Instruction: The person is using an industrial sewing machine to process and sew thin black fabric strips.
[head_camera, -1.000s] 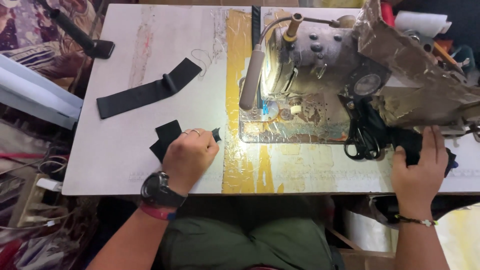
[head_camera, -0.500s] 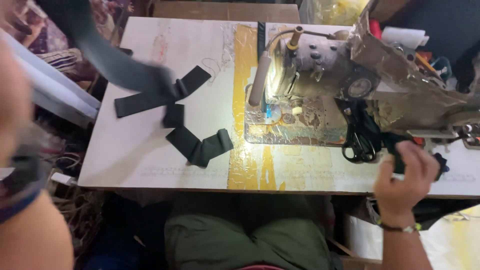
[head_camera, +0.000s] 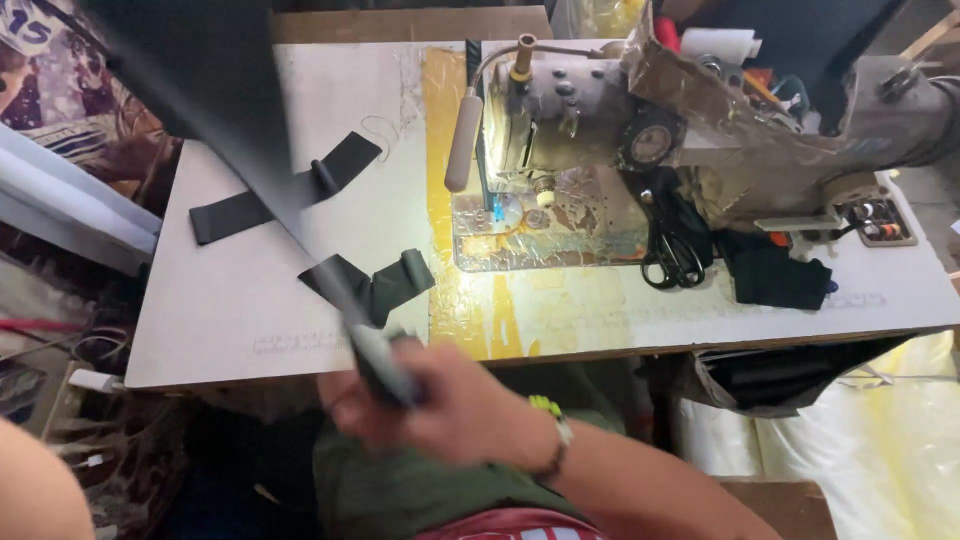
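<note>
My right hand (head_camera: 435, 400), blurred and wearing a wrist bracelet, is at the table's front edge, closed around the lower end of a long black strap (head_camera: 330, 270). The strap runs up and to the left across the view and widens into a dark blur at the top left. Only a bare part of my left arm (head_camera: 30, 490) shows in the bottom left corner; its hand is out of view. A folded black fabric piece (head_camera: 385, 285) lies on the table just beyond my right hand. A flat black strip (head_camera: 225, 212) lies farther left.
A worn sewing machine (head_camera: 600, 120) with a lit needle plate stands on the white table (head_camera: 220, 320). Black scissors (head_camera: 675, 250) and a dark fabric bundle (head_camera: 775, 275) lie to its right. Cloth and cables crowd the floor at the left.
My right hand has left the dark bundle at the right and come to the front centre, closing on the strap's end. The strap has been swung up across the view.
</note>
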